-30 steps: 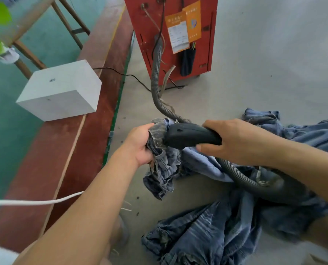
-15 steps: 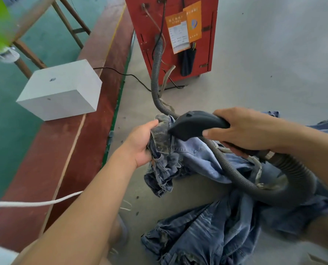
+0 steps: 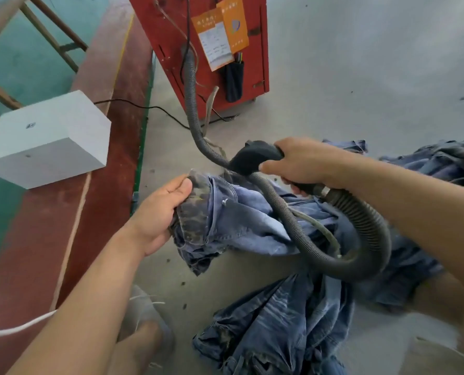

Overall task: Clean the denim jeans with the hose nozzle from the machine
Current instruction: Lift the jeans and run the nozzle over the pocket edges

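L hand (image 3: 159, 212) grips dirty jeans (image 3: 225, 220); R hand (image 3: 304, 165) grips nozzle (image 3: 252, 161), just above them. Mid-clean. Next: bring nozzle down onto the dirty bit.

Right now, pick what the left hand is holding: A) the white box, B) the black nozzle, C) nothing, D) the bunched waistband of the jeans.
D: the left hand grips the stained, bunched waistband of the jeans, while the right hand holds the black nozzle just above it.
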The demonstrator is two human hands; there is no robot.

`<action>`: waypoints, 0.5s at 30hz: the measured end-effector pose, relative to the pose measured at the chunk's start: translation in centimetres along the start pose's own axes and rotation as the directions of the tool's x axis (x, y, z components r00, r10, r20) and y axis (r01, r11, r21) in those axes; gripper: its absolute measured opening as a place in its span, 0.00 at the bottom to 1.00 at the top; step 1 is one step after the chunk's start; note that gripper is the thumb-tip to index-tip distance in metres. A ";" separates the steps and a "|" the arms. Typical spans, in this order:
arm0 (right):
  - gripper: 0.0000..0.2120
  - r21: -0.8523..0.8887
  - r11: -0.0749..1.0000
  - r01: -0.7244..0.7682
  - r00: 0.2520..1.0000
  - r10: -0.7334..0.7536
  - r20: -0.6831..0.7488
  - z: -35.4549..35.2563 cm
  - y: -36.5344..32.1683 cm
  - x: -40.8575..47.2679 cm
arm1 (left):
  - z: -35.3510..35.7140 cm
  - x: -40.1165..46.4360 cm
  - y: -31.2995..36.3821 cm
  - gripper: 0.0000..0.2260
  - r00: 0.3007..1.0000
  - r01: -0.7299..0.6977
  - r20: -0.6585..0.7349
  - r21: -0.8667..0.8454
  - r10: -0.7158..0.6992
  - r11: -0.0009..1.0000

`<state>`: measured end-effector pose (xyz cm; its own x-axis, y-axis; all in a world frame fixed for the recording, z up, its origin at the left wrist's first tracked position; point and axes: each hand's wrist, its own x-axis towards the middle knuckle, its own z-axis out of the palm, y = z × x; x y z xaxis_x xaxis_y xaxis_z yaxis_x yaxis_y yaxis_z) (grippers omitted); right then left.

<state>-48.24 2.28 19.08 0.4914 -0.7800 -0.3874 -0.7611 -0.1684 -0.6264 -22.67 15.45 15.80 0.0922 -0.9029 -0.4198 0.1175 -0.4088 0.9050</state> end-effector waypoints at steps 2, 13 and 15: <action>0.08 -0.116 0.992 0.044 0.999 -0.042 0.021 -1.5 1.0 -0.3 | -0.6 0.4 -0.1 0.17 0.985 0.042 -0.160 -0.117 -0.060 0.992; 0.09 -0.018 0.980 0.200 0.955 -0.199 -0.222 -0.8 -0.3 -2.3 | -1.5 -0.1 2.8 0.20 0.997 0.070 0.055 -0.564 -0.047 0.823; 0.11 -0.065 0.976 0.206 0.928 -0.216 -0.303 -2.4 0.3 -2.5 | -1.4 -0.2 3.0 0.18 0.998 0.066 0.031 -0.527 -0.059 0.847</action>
<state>-50.78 2.73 21.49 0.4921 -0.8703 -0.0192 -0.6694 -0.3642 -0.6474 -20.95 14.58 18.53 0.0545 -0.8810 -0.4699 0.6270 -0.3361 0.7028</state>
